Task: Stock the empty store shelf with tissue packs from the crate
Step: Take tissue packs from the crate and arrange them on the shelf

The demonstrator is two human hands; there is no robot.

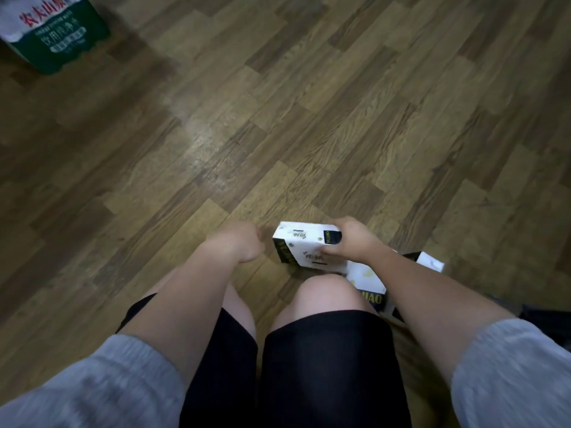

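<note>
Right hand [352, 242]: fingers clamp the tissue pack [304, 247] from above.
Left hand [239, 240]: fingers curled, holding nothing.
Advice: probably support underneath while carrying.

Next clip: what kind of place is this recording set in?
Probably a shop floor or stockroom, though no shelf shows. Signs: wood-pattern flooring, a shrink-wrapped case of bottled water standing on it, and retail tissue packs, one gripped in the right hand.
</note>
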